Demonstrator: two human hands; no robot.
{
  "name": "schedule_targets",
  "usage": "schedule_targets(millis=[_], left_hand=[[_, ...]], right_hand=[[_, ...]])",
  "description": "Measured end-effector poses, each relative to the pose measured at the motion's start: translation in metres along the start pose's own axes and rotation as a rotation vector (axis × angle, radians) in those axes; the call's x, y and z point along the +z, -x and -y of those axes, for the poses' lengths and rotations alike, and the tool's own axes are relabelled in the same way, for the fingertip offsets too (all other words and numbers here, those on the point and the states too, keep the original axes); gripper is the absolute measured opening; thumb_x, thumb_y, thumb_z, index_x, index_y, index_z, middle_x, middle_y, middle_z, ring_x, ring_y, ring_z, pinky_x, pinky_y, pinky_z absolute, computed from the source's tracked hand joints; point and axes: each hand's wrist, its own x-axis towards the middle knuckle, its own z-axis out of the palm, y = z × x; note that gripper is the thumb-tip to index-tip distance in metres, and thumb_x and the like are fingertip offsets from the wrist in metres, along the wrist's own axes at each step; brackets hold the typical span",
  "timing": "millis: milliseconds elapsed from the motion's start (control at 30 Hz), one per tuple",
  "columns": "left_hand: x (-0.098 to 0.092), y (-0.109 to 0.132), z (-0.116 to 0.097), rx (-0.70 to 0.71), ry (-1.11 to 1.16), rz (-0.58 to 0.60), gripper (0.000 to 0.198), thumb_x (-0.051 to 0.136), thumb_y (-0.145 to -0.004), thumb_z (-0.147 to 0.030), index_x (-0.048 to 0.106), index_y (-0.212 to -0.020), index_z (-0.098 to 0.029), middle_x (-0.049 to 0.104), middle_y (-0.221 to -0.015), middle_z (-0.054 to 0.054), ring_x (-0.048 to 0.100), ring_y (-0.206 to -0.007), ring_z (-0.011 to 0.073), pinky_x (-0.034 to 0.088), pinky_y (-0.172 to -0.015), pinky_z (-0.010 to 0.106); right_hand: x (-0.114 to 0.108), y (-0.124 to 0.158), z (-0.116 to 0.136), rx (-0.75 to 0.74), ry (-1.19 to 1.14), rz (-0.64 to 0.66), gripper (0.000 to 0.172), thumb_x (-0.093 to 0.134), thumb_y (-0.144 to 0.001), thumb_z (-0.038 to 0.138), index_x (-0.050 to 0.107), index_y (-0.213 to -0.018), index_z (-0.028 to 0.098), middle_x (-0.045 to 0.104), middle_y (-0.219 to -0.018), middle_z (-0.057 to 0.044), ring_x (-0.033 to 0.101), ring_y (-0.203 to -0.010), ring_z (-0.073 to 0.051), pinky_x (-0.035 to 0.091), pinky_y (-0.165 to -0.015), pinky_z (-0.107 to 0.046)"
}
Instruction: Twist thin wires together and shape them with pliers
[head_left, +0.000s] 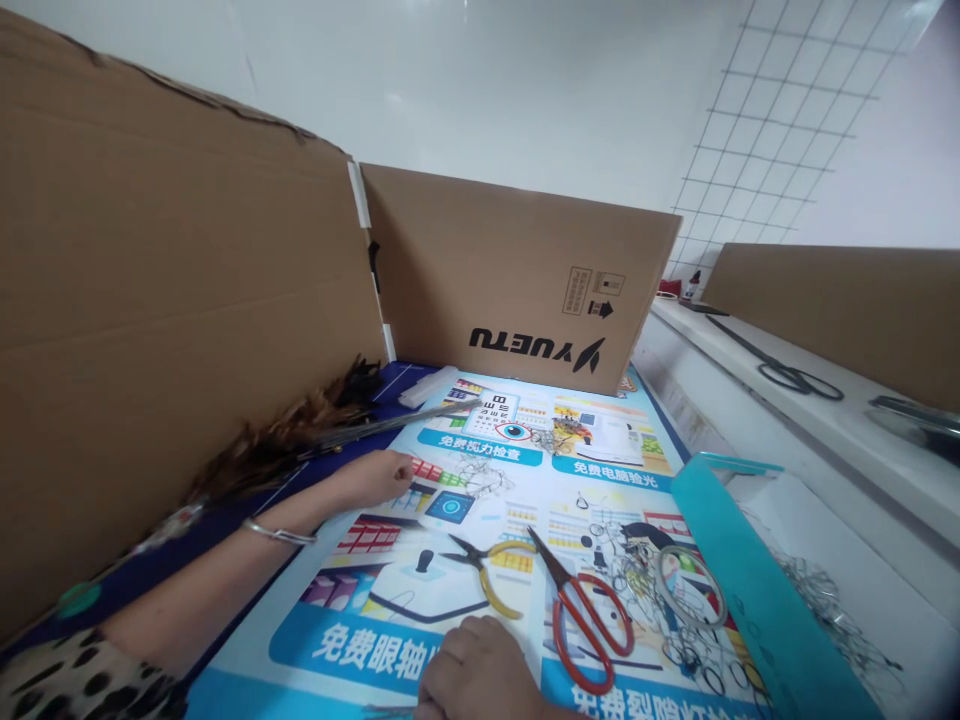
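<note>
My left hand [375, 479], with a silver bracelet [279, 534] on its wrist, is curled closed over the left part of the printed poster sheet [480, 625]. What it may hold is hidden. At the bottom middle, my right hand [476, 668] is also closed, its fingers turned away from view; thin strands show beside it at the frame's lower edge. Just beyond this hand lie pliers with yellow handles [499, 590] and red-handled scissors [589, 620]. A loose tangle of thin wire pieces [484, 478] lies right of my left hand.
Brown feathers [255, 455] and long thin stems [397, 420] lie along the left cardboard wall [187, 270]. Another cardboard panel [517, 270] stands behind. On the right are a wire coil [690, 588], scattered wire loops [637, 575] and a teal-edged box [757, 580] holding wire bits.
</note>
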Motion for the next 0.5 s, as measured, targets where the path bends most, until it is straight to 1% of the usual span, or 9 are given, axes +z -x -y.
schedule_targets(millis=[67,167,233,300,400,500], left_hand=[[-0.006,0.006,0.008,0.035,0.168,-0.045,0.019,0.057,-0.083,-0.035,0.063,-0.075,-0.018,0.065,-0.073,0.000,0.060,-0.074,0.0186,0.046,-0.067,0.028],[-0.013,0.020,0.020,0.054,0.416,-0.112,0.024,0.054,-0.080,-0.042,0.059,-0.078,-0.019,0.063,-0.072,0.000,0.058,-0.072,0.0197,0.044,-0.064,0.027],[-0.012,0.032,0.025,0.056,0.560,-0.150,0.026,0.053,-0.081,-0.046,0.056,-0.080,-0.020,0.065,-0.077,0.000,0.058,-0.072,0.0186,0.044,-0.065,0.027],[-0.006,0.044,0.026,0.055,0.685,-0.175,0.026,0.051,-0.084,-0.047,0.053,-0.082,-0.021,0.067,-0.083,0.001,0.056,-0.070,0.0162,0.043,-0.064,0.025],[0.008,0.057,0.025,0.039,0.819,-0.187,0.027,0.052,-0.085,-0.048,0.051,-0.087,-0.022,0.066,-0.081,0.000,0.053,-0.063,0.0139,0.038,-0.055,0.023],[0.021,0.065,0.025,0.017,0.883,-0.192,0.033,0.052,-0.085,-0.049,0.053,-0.103,-0.021,0.067,-0.083,0.002,0.055,-0.064,0.0148,0.036,-0.052,0.022]], right_hand=[[0.003,0.000,-0.001,0.004,0.001,0.010,0.024,0.069,-0.073,0.043,0.059,-0.074,0.022,0.062,-0.067,-0.001,0.055,-0.062,-0.019,0.042,-0.057,-0.030],[0.012,0.000,-0.003,0.009,0.004,0.014,0.026,0.071,-0.071,0.045,0.059,-0.071,0.022,0.060,-0.063,-0.001,0.055,-0.061,-0.019,0.041,-0.056,-0.030],[0.019,0.001,-0.003,0.026,0.014,-0.017,0.026,0.072,-0.070,0.046,0.060,-0.070,0.023,0.059,-0.062,0.000,0.056,-0.061,-0.019,0.040,-0.055,-0.030],[0.026,0.002,-0.003,0.047,0.034,-0.058,0.026,0.072,-0.069,0.046,0.059,-0.068,0.024,0.058,-0.061,0.000,0.056,-0.061,-0.020,0.039,-0.054,-0.030],[0.032,0.003,-0.003,0.060,0.071,-0.091,0.030,0.072,-0.068,0.048,0.056,-0.063,0.024,0.055,-0.057,0.000,0.053,-0.058,-0.019,0.037,-0.052,-0.029],[0.035,0.003,-0.002,0.071,0.092,-0.134,0.030,0.072,-0.067,0.049,0.056,-0.061,0.024,0.053,-0.055,0.000,0.051,-0.056,-0.019,0.036,-0.050,-0.029]])
